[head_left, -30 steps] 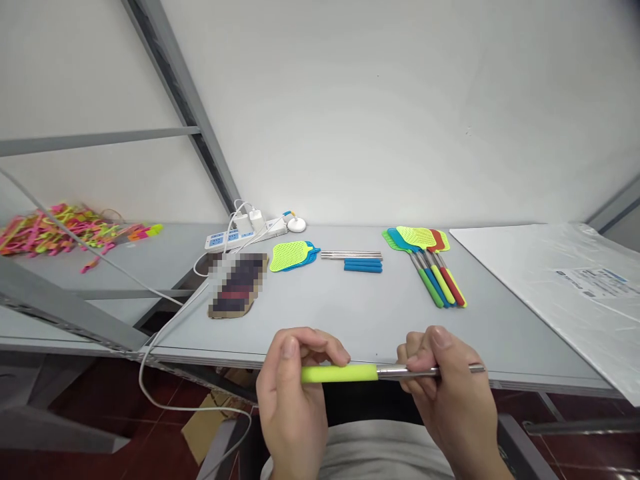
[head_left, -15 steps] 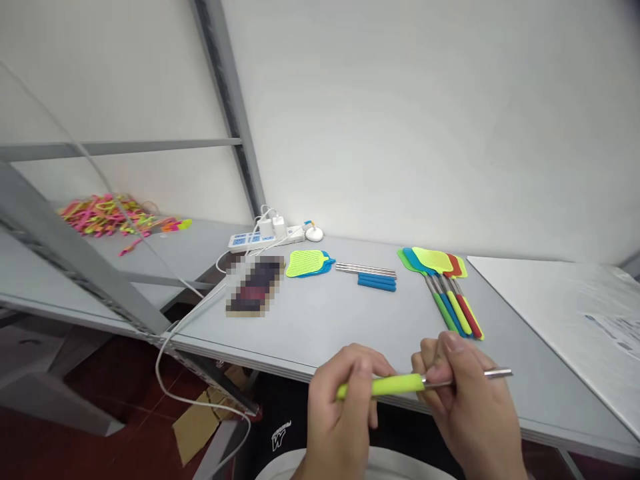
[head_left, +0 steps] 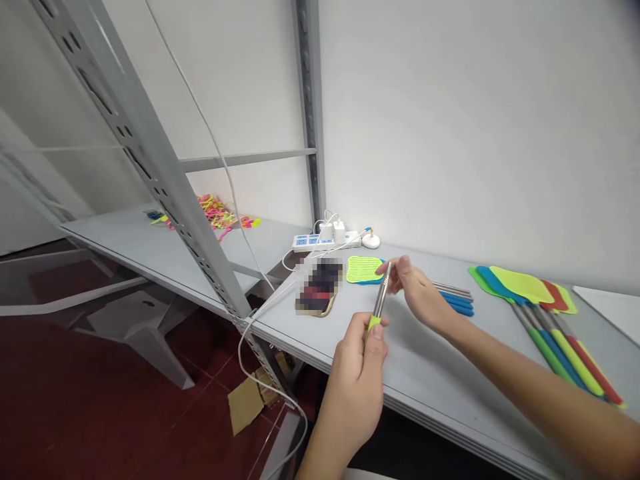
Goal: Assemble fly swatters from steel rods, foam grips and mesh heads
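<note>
My left hand is closed around the yellow-green grip of a fly swatter handle, whose metal rod points up and away. Just beyond it, my right hand reaches over the table with its thumb apart from its fingers. Its fingertips are at the right edge of a yellow-green mesh fly swatter head; whether they touch it I cannot tell. A blue swatter head shows from beneath. Partly behind my right hand and wrist lie metal rods and blue grips.
Assembled fly swatters lie overlapping on the right. A phone, blurred out, rests left of the mesh heads. Behind it are a power strip and chargers with white cables. A metal shelf post rises on the left. A white board lies far right.
My right hand has left the metal rod and moved forward to the mesh heads. My left hand has tilted the handle upright. The view has turned to the left.
</note>
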The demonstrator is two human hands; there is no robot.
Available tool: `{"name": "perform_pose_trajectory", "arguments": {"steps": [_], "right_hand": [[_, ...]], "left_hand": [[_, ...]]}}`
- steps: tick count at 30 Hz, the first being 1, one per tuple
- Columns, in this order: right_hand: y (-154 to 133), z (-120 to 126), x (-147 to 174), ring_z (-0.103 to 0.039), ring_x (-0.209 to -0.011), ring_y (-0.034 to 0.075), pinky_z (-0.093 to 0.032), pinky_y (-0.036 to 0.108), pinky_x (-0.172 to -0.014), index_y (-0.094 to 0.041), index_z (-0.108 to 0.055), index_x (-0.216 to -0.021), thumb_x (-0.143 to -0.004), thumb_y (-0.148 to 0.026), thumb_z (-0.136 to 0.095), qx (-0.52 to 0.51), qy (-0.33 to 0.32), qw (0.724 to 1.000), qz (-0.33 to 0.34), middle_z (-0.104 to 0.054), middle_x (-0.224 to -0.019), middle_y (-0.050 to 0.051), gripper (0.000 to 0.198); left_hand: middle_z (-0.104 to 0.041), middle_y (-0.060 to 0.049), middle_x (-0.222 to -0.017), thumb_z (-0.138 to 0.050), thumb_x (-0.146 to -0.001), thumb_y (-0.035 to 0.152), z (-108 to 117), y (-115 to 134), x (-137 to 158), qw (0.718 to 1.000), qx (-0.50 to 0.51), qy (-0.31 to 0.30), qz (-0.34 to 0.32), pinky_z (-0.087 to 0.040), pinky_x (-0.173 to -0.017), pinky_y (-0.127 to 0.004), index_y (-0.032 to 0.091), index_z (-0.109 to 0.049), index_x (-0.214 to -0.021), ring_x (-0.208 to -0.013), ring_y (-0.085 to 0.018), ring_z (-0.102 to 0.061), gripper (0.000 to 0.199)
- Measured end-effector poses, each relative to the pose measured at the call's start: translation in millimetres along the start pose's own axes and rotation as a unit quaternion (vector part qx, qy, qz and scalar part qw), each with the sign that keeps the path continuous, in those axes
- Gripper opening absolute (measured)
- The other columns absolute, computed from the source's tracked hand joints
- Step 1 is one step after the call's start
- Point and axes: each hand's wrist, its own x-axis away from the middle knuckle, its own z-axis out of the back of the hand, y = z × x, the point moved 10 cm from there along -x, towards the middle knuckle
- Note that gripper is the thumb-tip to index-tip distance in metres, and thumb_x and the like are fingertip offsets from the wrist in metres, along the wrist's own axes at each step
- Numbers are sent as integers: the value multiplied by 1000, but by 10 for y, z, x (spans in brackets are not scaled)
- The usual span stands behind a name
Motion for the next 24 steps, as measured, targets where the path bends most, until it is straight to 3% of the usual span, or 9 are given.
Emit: {"name": "perform_pose_trajectory", "arguments": {"steps": [3,7,11,15,20,24], "right_hand": [[310,-226,-308,-53,-119,33,-41,51,-99,-14,-57,-127,-98,-60,-21,116,-16,993,31,-58,-127,21,65],[638,-541,-486,-29,-141,40,-23,61,-110,-10,-47,-140,-94,-63,-32,210,-83,972,61,-36,-152,25,72],[767,-715,-498,-22,-145,39,-17,63,-112,-6,-40,-146,-93,-67,-32,272,-138,948,89,-31,-155,26,81],[755,-747,-484,-25,-145,39,-21,65,-110,-8,-45,-144,-93,-66,-32,315,-150,930,116,-32,-155,25,78],[563,-703,-394,-31,-142,39,-20,67,-110,-11,-53,-137,-98,-46,-40,340,-128,916,173,-38,-152,24,54],[377,-548,-278,-45,-134,28,-21,57,-115,-20,-63,-123,-98,-24,-42,322,-109,911,232,-52,-145,13,33]], "left_hand": [[-48,3,-70,-39,-99,48,79,-22,-22,999,31,-5,11,-37,-51,-22,20,-56,-117,-52,-11,-40,37],[-51,1,-70,-44,-97,48,143,-35,-72,1000,16,-11,23,-38,-49,-22,19,-60,-114,-54,-12,-43,37],[-45,3,-68,-41,-98,50,89,-168,-99,997,5,-41,70,-35,-49,-21,20,-58,-118,-55,-11,-39,40],[-40,4,-66,-41,-98,52,66,-225,-88,997,5,-41,68,-29,-47,-21,21,-58,-119,-54,-11,-34,41],[-37,5,-63,-43,-97,53,34,-167,-98,998,-2,-50,46,-28,-47,-22,20,-59,-117,-53,-11,-33,42],[-38,5,-61,-48,-94,55,88,-89,-108,1000,-9,-2,23,-27,-46,-22,18,-62,-112,-50,-11,-33,44]]}}
